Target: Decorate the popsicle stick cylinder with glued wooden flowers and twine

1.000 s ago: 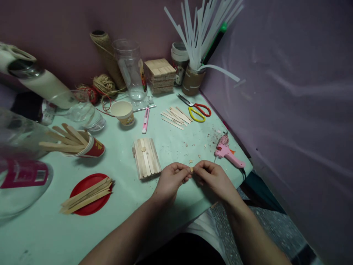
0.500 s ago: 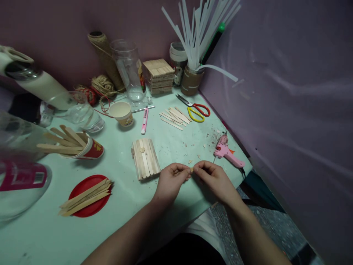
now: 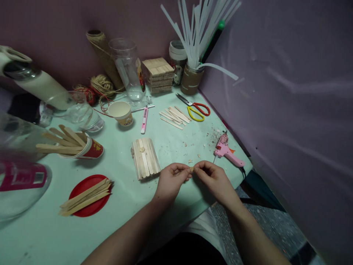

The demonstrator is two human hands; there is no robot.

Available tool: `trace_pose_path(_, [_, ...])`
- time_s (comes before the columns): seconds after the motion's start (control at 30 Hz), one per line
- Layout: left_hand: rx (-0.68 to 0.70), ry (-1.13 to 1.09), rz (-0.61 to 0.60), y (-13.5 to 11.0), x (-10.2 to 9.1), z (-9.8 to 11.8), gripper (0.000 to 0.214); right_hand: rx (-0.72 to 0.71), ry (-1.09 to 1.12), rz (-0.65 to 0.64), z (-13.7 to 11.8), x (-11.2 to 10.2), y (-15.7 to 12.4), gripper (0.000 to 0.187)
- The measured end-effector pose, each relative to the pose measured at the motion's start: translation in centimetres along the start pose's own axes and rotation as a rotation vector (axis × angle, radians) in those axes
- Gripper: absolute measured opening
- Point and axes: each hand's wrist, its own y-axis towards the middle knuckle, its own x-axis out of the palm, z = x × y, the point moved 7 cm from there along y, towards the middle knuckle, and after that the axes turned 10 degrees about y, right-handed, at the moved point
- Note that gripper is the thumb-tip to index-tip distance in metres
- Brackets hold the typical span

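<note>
1. While the left hand (image 3: 171, 180) and right hand (image 3: 213, 178) nearly meet in the head view, they pinch one small wooden chip (image 3: 192, 169) between them, above the table (image 3: 121, 217).
2. Done, as far as shows: one stick-clad block (image 3: 149, 162) sits left of the hands, its visible face covered with craft sticks, one wooden piece (image 3: 142, 149) on that face.
3. Remaining, by judgement: the pinched chip is not joined to the block; whether its shape is finished, I cannot tell.
4. Counted: one hot glue gun (image 3: 226, 151), one pair of scissors (image 3: 189, 103), one pink utility knife (image 3: 144, 121), one red paper cup (image 3: 95, 148), one yellow-patterned paper cup (image 3: 125, 120).
5. Loose thin sticks (image 3: 174, 115) overlap; roughly ten, exact number unclear.
</note>
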Motion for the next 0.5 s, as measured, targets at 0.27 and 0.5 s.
trace_pose_path(0.27, [-0.013,0.000,0.000,0.2,0.0,-0.4,0.020,0.014,-0.012,-0.015,0.2,0.1,-0.1,0.021])
trace_pose_path(0.5, [0.018,0.061,0.011,0.0,-0.1,0.1,0.017,-0.092,-0.201,0.062,-0.5,-1.2,-0.3,0.018])
